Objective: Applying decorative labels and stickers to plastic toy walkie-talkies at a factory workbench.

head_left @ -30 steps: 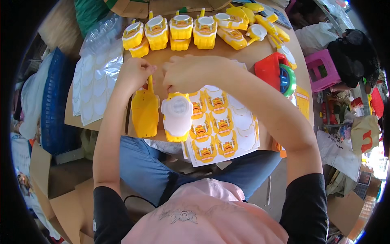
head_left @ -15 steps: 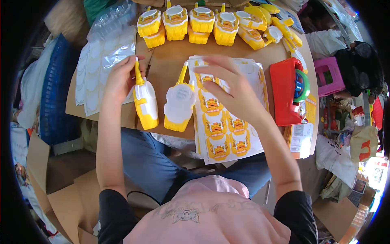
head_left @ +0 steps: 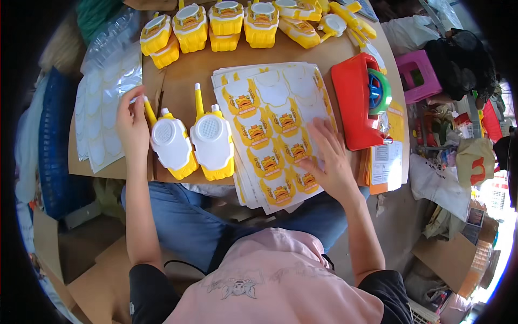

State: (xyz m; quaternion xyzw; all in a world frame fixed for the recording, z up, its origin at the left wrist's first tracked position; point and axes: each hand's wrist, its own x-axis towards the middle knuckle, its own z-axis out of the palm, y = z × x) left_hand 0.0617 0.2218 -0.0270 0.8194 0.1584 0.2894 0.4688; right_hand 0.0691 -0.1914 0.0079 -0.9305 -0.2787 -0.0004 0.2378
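Note:
Two toy walkie-talkies with yellow cases and white faces lie side by side at the table's near edge. My left hand (head_left: pixel 133 121) pinches the yellow antenna of the left walkie-talkie (head_left: pixel 171 143) near its tip. The right walkie-talkie (head_left: pixel 213 139) lies untouched, antenna pointing away from me. To its right is a stack of sticker sheets (head_left: pixel 280 135) printed with yellow duck-like figures; a few spots on the top sheet are bare. My right hand (head_left: pixel 330 159) rests over the right part of that sheet, fingers spread, holding nothing.
Several stickered walkie-talkies (head_left: pixel 190 29) stand along the far side. A red tape dispenser (head_left: pixel 350 105) with green tape sits at the right. Clear plastic packaging (head_left: pixel 116 40) and white sheets (head_left: pixel 108 108) lie at the left. A blue basket (head_left: pixel 65 140) stands beside the table.
The left walkie-talkie has gone from tilted to lying face up beside the other. My right hand has moved down and right over the sticker sheet. The whole view has shifted.

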